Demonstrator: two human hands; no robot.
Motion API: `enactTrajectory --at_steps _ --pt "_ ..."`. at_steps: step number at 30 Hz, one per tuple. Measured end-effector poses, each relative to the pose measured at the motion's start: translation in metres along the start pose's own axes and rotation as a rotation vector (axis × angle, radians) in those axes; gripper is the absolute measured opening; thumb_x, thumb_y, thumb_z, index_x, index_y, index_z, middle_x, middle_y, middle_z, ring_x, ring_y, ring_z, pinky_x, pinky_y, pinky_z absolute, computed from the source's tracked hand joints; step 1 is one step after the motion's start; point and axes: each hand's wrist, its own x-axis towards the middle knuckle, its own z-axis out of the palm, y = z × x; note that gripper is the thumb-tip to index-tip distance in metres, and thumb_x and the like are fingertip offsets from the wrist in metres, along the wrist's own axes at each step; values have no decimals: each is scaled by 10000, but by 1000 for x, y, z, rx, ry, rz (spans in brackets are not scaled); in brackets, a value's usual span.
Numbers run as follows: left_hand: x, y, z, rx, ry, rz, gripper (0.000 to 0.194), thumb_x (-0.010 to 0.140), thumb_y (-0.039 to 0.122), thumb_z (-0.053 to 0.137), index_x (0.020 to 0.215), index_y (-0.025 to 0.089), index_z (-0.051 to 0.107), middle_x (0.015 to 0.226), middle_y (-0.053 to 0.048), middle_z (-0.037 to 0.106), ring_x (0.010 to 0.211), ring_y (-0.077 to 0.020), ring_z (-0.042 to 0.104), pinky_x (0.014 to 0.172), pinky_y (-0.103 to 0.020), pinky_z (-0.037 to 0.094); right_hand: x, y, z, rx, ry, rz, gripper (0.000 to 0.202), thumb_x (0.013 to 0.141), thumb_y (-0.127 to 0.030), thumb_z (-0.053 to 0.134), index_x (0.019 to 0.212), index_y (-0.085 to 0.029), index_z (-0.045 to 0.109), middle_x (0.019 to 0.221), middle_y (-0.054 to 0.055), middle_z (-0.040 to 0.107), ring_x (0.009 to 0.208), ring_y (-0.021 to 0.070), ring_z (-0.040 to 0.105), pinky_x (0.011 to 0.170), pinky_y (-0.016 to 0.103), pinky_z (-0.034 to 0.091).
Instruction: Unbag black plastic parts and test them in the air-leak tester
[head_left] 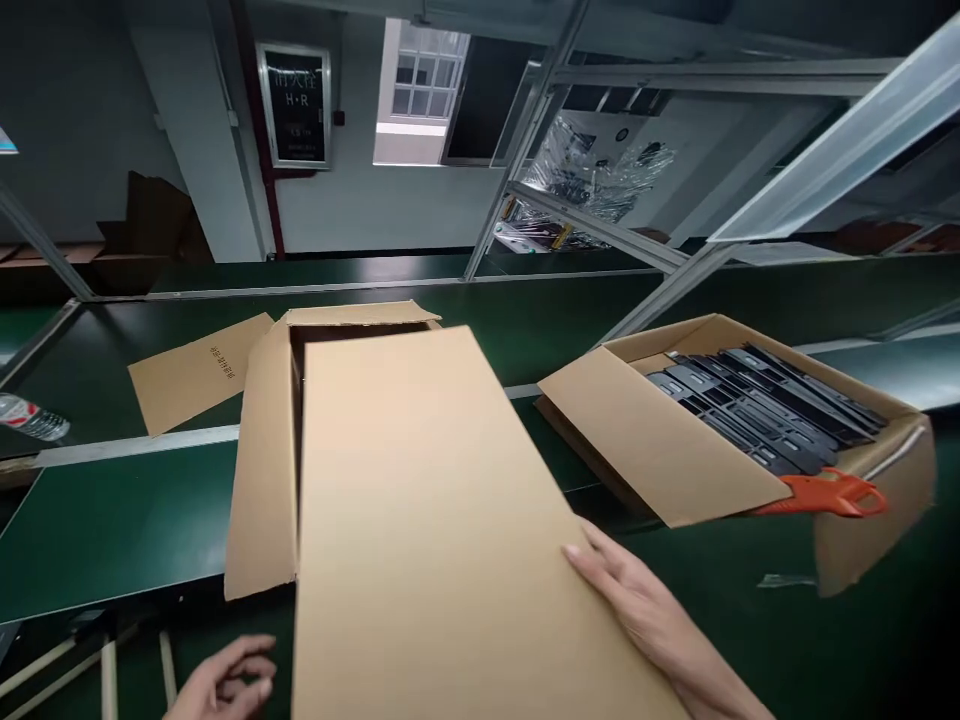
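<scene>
My right hand grips the right edge of a large plain cardboard panel, thumb on its face and the other fingers mostly hidden behind. The panel slants over the mouth of an open cardboard box and hides most of its inside; whether it is joined to the box I cannot tell. At the bottom left, my left hand is empty, its fingers loosely curled and apart, a little left of the panel and not touching it.
To the right, an open carton holds several dark slotted plastic parts. An orange-handled tool lies at its near edge. A printed cardboard piece and a plastic bottle are at left. Metal frame bars rise behind.
</scene>
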Motion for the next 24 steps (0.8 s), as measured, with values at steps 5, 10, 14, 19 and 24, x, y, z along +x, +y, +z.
enactTrajectory --at_steps 5,10,14,19,24 --pt "14 49 10 -106 60 88 814 568 901 753 898 157 767 847 -123 754 660 -258 676 588 -374 544 0 18 -27 -58 75 113 679 822 -579 739 1443 -327 625 1221 117 798 1095 371 777 894 492 693" --pt "14 61 20 -122 92 106 796 580 931 712 778 161 723 759 -103 711 616 -237 652 562 -357 524 30 -8 -7 -113 -32 72 676 814 -513 788 1434 -287 640 1226 116 799 1132 365 766 954 469 672" --pt "8 45 20 -197 120 94 773 565 912 748 801 176 726 763 -82 708 642 -232 659 577 -347 530 69 -45 -3 -231 -63 50 735 837 -491 773 1496 -230 579 1189 141 806 1005 349 803 875 445 694" --pt "8 10 18 -303 143 15 734 569 863 801 815 175 729 798 -83 718 643 -217 664 575 -335 532 124 -72 15 -357 -107 7 664 979 -426 595 1574 -161 467 1201 166 797 943 304 812 836 402 688" --pt "17 -24 23 -360 144 -97 742 495 808 873 861 176 742 826 -98 736 668 -241 686 611 -355 559 172 -92 46 -390 -115 -39 570 1019 -301 519 1558 -123 469 1220 160 790 984 274 801 908 384 660"
